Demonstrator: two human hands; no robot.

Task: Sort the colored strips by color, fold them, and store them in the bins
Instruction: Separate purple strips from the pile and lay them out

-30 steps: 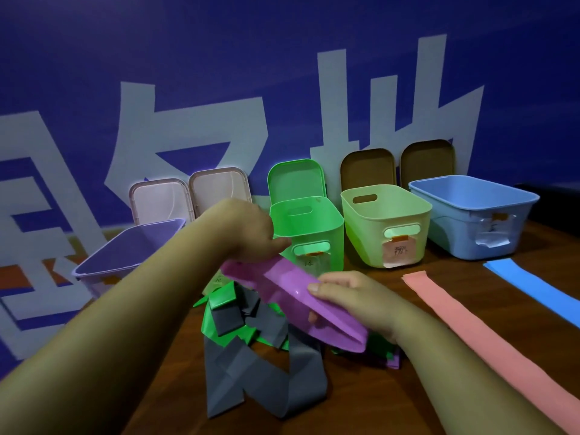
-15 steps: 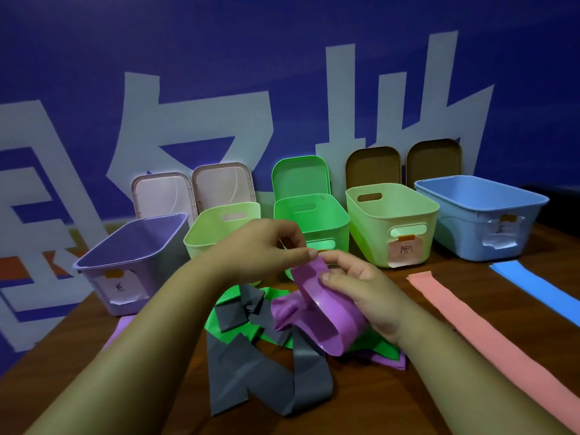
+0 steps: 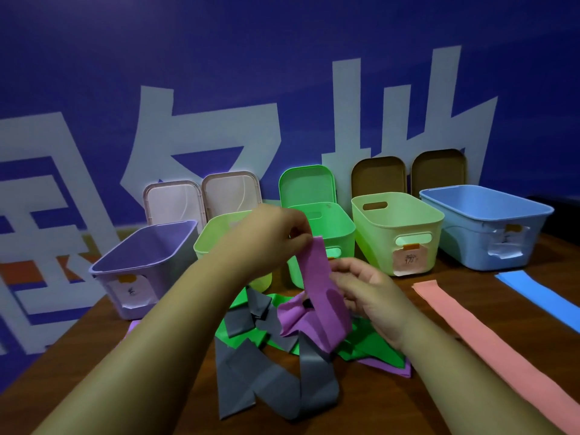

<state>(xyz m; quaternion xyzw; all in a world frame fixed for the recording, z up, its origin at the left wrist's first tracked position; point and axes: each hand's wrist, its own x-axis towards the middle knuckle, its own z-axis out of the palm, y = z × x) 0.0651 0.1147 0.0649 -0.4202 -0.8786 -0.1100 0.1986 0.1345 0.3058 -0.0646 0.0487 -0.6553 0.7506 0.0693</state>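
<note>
Purple strip (image 3: 317, 296) is in mid-fold above the table (image 3: 392, 400): the left hand (image 3: 270, 237) pinches its upper end, and the right hand (image 3: 367, 293) pinches the strip lower down, just beside a loop of it. Below lies a tangle of grey strips (image 3: 273, 384) and green strips (image 3: 370, 346), unsorted and overlapping. A pink strip (image 3: 489, 337) and a blue strip (image 3: 539, 293) lie flat to the right, well apart from the pile. Five open bins stand at the back; the purple bin (image 3: 141, 262) looks empty, and the others' contents cannot be seen. By my reading, the task is early: nothing visibly stored, most strips still to fold.
</note>
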